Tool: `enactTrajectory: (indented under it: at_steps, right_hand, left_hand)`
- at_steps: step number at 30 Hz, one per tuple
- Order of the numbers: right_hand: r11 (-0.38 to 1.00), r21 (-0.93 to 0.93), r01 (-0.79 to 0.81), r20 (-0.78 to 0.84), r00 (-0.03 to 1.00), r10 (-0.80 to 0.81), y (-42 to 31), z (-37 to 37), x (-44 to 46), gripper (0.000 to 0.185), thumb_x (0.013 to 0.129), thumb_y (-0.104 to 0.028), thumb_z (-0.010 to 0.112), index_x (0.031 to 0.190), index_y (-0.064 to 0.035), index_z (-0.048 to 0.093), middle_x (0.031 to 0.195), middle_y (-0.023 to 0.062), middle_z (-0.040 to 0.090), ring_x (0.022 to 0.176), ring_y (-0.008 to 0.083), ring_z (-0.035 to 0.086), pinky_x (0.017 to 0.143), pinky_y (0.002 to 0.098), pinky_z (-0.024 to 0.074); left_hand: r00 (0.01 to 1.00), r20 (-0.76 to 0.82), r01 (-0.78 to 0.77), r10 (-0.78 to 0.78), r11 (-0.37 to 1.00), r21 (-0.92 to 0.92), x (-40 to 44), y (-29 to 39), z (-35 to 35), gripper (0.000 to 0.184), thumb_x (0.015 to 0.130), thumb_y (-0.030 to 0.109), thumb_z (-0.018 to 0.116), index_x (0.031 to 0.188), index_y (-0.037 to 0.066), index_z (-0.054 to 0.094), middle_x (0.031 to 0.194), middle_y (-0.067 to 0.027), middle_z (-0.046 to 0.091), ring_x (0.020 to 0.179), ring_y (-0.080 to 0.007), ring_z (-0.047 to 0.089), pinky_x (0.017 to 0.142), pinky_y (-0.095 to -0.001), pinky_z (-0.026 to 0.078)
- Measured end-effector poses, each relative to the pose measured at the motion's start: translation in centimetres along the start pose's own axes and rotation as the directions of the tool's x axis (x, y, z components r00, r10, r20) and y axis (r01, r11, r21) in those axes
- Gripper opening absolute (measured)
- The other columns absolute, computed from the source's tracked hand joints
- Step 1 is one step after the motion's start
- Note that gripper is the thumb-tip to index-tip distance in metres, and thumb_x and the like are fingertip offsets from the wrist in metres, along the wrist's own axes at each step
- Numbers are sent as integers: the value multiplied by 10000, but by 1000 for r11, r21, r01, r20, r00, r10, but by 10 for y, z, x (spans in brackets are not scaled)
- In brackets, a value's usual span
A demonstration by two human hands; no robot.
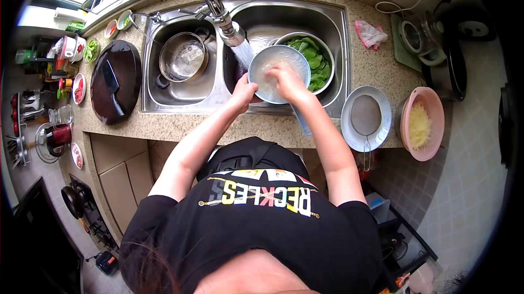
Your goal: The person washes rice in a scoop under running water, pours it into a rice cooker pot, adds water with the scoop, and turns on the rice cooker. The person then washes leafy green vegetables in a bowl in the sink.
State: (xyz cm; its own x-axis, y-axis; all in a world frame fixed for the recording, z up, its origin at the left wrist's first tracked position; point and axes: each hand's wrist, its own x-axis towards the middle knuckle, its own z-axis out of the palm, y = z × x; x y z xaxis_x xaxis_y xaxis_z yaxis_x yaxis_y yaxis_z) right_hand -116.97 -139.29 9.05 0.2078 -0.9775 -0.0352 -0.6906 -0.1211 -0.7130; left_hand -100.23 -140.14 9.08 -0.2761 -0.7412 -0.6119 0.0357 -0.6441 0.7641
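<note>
A light-blue pan [296, 60] with a handle at its lower right is held over the right sink basin, beside the running water. My left hand [244, 93] grips its left rim. Inside the pan are my right hand's [286, 82] fingers, apart and dipped into cloudy, whitish contents that I cannot make out clearly. Water pours from the faucet [233, 34] just left of the pan. Behind the pan, partly covered by it, a metal bowl [331, 54] of green leaves [314, 56] stands in the basin.
A steel pot [184, 56] sits in the left basin [210, 89]. Further left, a knife [112, 84] lies on a round dark board [98, 97]. On the right counter are a strainer [365, 114] on a plate [351, 133], a pink basket [436, 130] with pale shreds, and a cloth [370, 34].
</note>
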Motion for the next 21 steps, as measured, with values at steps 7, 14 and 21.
enactTrajectory:
  at_steps: [7, 14, 21]
  right_hand:
    - [993, -16, -118, -278, 954, 109, 36, -3, 19, 426, 729, 29, 499, 1144, -55, 552, 1081, 193, 569, 1012, 375, 540, 914, 422, 428]
    - [961, -198, -192, 100, 972, 215, 0, 5, 20, 439, 734, -24, 523, 1146, -166, 576, 1215, 59, 501, 1194, 284, 414, 989, 578, 294]
    - [953, -302, -41, 284, 950, 131, -21, -27, -13, 154, 755, -148, 583, 855, -142, 699, 1061, 52, 573, 1127, 265, 470, 1002, 601, 257]
  left_hand:
    - [998, 39, 47, -47, 999, -15, 0, 2, 9, 481, 707, -49, 428, 1186, -8, 430, 1056, -149, 559, 928, -277, 608, 689, -430, 586]
    - [999, 31, 29, -30, 999, 43, 3, 4, 12, 476, 702, -42, 440, 1173, 25, 458, 1021, -126, 555, 907, -255, 596, 638, -440, 585]
    - [1000, 15, 19, -19, 1000, -8, 6, -2, 8, 482, 695, -42, 441, 1173, 20, 458, 1030, -127, 553, 936, -258, 594, 656, -443, 583]
